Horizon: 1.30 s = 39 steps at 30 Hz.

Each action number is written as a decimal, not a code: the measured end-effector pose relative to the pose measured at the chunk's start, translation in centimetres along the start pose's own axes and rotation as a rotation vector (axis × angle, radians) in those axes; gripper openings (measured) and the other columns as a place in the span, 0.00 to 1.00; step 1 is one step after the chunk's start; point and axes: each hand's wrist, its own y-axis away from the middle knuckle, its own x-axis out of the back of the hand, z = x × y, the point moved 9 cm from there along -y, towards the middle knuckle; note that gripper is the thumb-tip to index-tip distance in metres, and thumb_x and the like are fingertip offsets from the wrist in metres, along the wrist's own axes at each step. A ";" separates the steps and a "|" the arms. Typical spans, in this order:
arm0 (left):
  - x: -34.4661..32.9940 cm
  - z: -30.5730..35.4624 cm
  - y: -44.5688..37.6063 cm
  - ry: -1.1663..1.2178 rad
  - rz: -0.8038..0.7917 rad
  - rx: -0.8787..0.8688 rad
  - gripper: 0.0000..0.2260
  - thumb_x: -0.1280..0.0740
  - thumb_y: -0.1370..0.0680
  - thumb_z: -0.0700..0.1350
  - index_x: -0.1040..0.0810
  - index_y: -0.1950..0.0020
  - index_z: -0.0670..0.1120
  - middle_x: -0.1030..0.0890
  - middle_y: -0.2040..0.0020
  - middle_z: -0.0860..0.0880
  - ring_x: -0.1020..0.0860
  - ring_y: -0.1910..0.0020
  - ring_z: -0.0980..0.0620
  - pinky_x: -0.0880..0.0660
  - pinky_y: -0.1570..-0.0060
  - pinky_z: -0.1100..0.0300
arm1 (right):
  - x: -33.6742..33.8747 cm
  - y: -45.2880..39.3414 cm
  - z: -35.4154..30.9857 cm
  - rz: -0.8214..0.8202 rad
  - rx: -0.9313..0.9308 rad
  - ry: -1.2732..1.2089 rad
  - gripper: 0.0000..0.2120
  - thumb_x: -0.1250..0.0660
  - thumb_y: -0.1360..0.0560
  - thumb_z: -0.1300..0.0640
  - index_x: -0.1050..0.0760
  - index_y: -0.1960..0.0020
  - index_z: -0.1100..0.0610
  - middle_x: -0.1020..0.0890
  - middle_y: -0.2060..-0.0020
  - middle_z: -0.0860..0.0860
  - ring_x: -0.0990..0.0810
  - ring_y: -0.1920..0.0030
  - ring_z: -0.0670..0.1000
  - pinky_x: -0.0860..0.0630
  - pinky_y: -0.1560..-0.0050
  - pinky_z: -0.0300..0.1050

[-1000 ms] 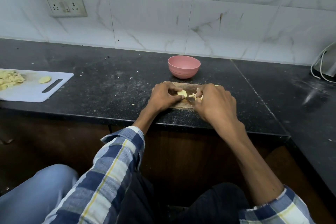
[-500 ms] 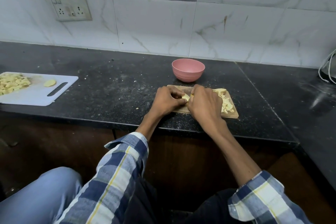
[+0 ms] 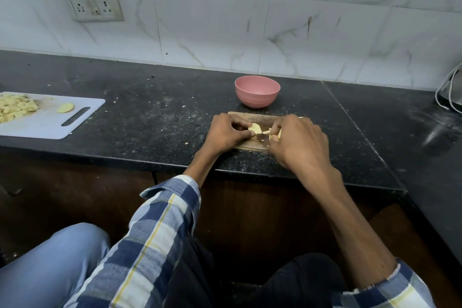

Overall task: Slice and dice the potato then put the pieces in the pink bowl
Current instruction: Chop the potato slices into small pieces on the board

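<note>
On the wooden board (image 3: 250, 144), a potato slice (image 3: 255, 128) is pinched by the left hand (image 3: 226, 132); the right hand (image 3: 297, 142) seems curled round a knife (image 3: 262, 136).

Blue, white and yellow checked shirt sleeves (image 3: 160, 227) rolled up the forearms, over dark trousers (image 3: 287, 280).

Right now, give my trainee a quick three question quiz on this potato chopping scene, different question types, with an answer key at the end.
1. True or false: the pink bowl stands on the wooden board.
2. Multiple choice: where does the white cutting board lie? A, at the counter's left. B, behind the bowl. C, under both hands.
3. Fill in: the left hand and right hand work a potato piece over the ______ board.

Key: 1 false, it stands on the counter behind the board. 2 A. 3 wooden.
</note>
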 end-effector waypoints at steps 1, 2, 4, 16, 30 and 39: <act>0.1 0.0 0.1 -0.004 0.003 0.001 0.11 0.18 0.30 0.43 0.11 0.49 0.46 0.12 0.53 0.53 0.19 0.61 0.67 0.27 0.57 0.74 | 0.2 0.1 0.1 0.026 0.001 -0.012 0.06 0.31 0.22 0.54 0.20 0.45 0.51 0.17 0.46 0.55 0.19 0.46 0.60 0.32 0.54 0.49; 0.2 0.1 0.1 -0.001 0.006 0.002 0.11 0.18 0.30 0.43 0.11 0.49 0.46 0.12 0.53 0.53 0.18 0.60 0.67 0.25 0.55 0.73 | 0.2 0.1 0.1 0.053 0.002 -0.023 0.07 0.32 0.21 0.53 0.20 0.44 0.50 0.17 0.46 0.55 0.19 0.45 0.60 0.32 0.54 0.49; 0.4 0.2 0.2 0.007 0.007 -0.002 0.10 0.18 0.30 0.42 0.11 0.50 0.47 0.12 0.52 0.53 0.17 0.56 0.65 0.22 0.48 0.68 | -0.1 0.0 -0.2 0.095 0.009 -0.039 0.08 0.33 0.20 0.54 0.21 0.42 0.51 0.17 0.46 0.55 0.20 0.45 0.61 0.34 0.54 0.49; 0.6 0.4 0.3 0.004 0.042 -0.036 0.07 0.18 0.32 0.39 0.10 0.55 0.46 0.13 0.57 0.53 0.16 0.58 0.59 0.21 0.50 0.65 | -4.1 -2.5 -1.7 0.086 0.002 -0.070 0.08 0.33 0.21 0.59 0.22 0.42 0.55 0.18 0.48 0.56 0.20 0.47 0.62 0.34 0.55 0.50; 0.3 0.4 0.3 -0.008 0.029 -0.066 0.08 0.17 0.30 0.42 0.10 0.53 0.47 0.14 0.57 0.57 0.17 0.57 0.62 0.22 0.50 0.67 | -2.2 -1.1 -0.7 -0.017 -0.054 -0.044 0.11 0.26 0.25 0.58 0.21 0.44 0.53 0.17 0.46 0.55 0.19 0.46 0.60 0.27 0.50 0.51; 0.5 0.4 0.4 -0.013 0.040 -0.072 0.07 0.19 0.29 0.41 0.10 0.52 0.47 0.12 0.55 0.55 0.17 0.55 0.64 0.24 0.49 0.70 | -0.1 0.7 0.6 0.045 -0.051 -0.048 0.07 0.31 0.20 0.54 0.20 0.43 0.49 0.19 0.45 0.54 0.20 0.45 0.59 0.34 0.53 0.47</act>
